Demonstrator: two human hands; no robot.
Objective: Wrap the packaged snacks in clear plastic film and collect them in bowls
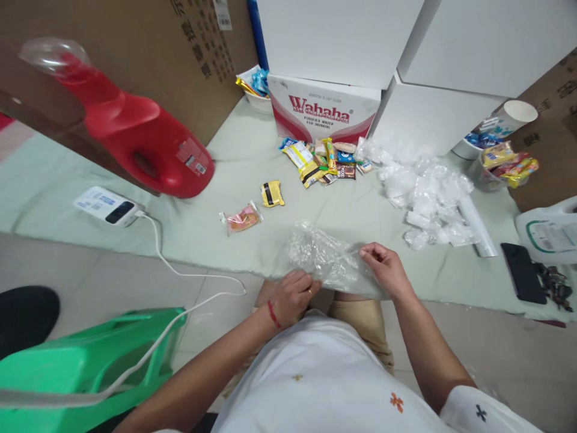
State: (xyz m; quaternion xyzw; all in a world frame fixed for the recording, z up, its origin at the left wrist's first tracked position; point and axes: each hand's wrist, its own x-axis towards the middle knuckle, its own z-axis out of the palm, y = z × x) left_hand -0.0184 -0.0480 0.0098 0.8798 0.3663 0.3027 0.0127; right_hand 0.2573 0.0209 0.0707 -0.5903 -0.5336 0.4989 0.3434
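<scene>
Grasping a crumpled clear bag at the middle of the near edge of the worktop, the left hand curls closed on its near side while the right hand pinches its right part. Just beyond lie a pink packet and a yellow packet, with a snack pile before a Wahaha box. Left of that box, at the far edge, a white bowl holds blue and yellow packets; toward the right end, a clear tub carries yellow and red ones.
</scene>
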